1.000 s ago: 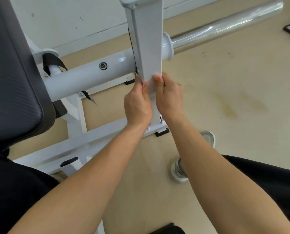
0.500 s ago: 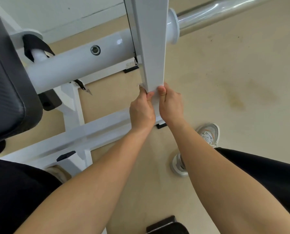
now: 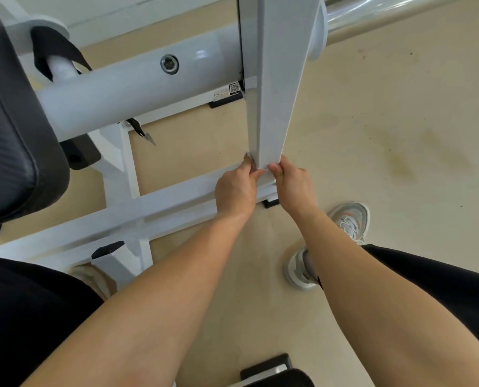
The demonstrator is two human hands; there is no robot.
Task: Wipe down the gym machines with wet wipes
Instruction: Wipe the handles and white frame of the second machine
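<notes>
As a white-painted steel gym machine frame [image 3: 137,88] fills the view, a person works low on its square white upright post [image 3: 277,93], whose long axis runs up and away from both hands. Level on either side, the left hand [image 3: 234,192] and right hand [image 3: 295,187] each pinch a thin white wet wipe [image 3: 264,174] wrapped round the post's foot.

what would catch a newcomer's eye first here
The left hand and right hand meet at centre frame, gripping what looks like a white wet wipe against the lower end of the white upright post. A thick white tube crosses behind the post. A black seat pad fills the left edge, and a chrome bar gleams at top right.
</notes>
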